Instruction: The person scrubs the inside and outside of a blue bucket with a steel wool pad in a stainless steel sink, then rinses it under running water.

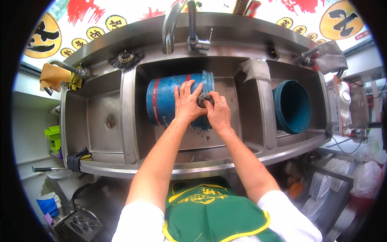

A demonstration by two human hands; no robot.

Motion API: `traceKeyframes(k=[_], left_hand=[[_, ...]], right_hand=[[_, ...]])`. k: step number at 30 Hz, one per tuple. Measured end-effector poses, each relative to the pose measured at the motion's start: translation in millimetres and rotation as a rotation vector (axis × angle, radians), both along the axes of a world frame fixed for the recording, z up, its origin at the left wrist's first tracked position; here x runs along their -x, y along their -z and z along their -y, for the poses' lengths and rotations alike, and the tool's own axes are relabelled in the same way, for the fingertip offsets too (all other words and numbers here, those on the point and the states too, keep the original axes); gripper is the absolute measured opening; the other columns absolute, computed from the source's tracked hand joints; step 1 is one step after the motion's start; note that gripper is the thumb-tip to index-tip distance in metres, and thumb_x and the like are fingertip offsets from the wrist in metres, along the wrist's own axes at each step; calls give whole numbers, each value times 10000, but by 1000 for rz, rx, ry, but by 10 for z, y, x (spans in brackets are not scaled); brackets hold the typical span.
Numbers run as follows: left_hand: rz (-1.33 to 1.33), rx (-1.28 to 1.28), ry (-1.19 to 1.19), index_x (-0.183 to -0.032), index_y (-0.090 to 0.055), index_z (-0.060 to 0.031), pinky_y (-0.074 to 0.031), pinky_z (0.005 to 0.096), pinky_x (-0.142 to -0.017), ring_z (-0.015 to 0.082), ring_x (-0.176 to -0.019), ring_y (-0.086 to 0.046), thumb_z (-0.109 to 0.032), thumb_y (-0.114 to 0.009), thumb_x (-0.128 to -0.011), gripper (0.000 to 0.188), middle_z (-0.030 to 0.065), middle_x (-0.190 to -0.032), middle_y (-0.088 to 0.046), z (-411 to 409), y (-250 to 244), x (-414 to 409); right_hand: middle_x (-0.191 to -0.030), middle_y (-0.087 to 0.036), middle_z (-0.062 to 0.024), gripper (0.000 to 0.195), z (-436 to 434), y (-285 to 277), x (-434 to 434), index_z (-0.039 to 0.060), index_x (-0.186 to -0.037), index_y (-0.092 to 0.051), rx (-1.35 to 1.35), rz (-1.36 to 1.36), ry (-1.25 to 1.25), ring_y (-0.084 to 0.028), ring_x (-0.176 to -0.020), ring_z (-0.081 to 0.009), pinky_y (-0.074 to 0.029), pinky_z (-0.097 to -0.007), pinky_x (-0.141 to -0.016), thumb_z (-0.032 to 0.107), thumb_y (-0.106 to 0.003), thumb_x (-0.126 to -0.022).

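A blue plastic bucket (163,103) with red bands and white writing lies on its side in the middle basin (223,133) of a stainless steel sink, its rim end to the right. My left hand (189,104) rests flat on the bucket's side, fingers apart. Between the fingers and thumb of my right hand (220,113) is a dark grey scouring pad (205,99), pressed against the bucket near its ribbed rim. My hands nearly meet at the pad. Dark bits of dirt (208,138) lie on the basin floor beside the bucket. The bucket's mouth is hidden.
A chrome faucet (193,39) rises behind the middle basin. In the right basin stands another blue bucket (291,107); a grey cloth (257,70) drapes over the divider. The left basin (105,130) has a drain. A black cloth (79,158) hangs over the front edge.
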State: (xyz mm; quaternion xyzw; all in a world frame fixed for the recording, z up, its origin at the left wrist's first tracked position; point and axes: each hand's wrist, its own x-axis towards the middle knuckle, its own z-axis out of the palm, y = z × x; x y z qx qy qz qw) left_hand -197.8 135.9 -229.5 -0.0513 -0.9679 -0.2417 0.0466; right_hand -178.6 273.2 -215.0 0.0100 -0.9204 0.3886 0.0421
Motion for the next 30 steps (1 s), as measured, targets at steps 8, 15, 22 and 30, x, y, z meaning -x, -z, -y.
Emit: traceKeyframes(k=[8, 15, 22, 30], left_hand=[[11, -34, -3, -1421, -519, -198, -79, 521, -1220, 301, -1454, -243, -508, -860, -564, 973, 112, -1503, -362, 4, -80, -82], [-4, -12, -55, -1437, -502, -206, -79, 528, -1216, 299, -1448, -243, -576, -852, -557, 1016, 113, -1503, -347, -84, -25, -193], [41, -18, -78, -1440, -500, -202, -82, 528, -1214, 299, -1453, -242, -538, -859, -558, 1010, 111, -1509, -346, -93, -34, -135], [-14, 13, -58, -1442, -482, -166, -69, 566, -1198, 318, -1436, -249, -573, -860, -570, 1033, 143, -1488, -344, -230, -35, -344]], right_hand=[[-986, -590, -120, 282, -57, -35, -119, 126, -1165, -590, -90, -172, -2, -653, -846, -363, -547, -461, -682, 187, -670, -902], [-993, -659, -165, 215, -49, 45, 355, 124, -1138, -615, -107, -209, 2, -661, -868, -409, -538, -502, -728, 179, -606, -930], [-894, -671, -156, 151, -128, 98, 492, 114, -1060, -613, -176, -197, -119, -660, -809, -410, -541, -504, -707, 181, -590, -927], [-869, -694, -188, 159, -85, -46, 824, 79, -981, -631, -134, -9, -1, -670, -885, -412, -536, -509, -741, 211, -622, -892]])
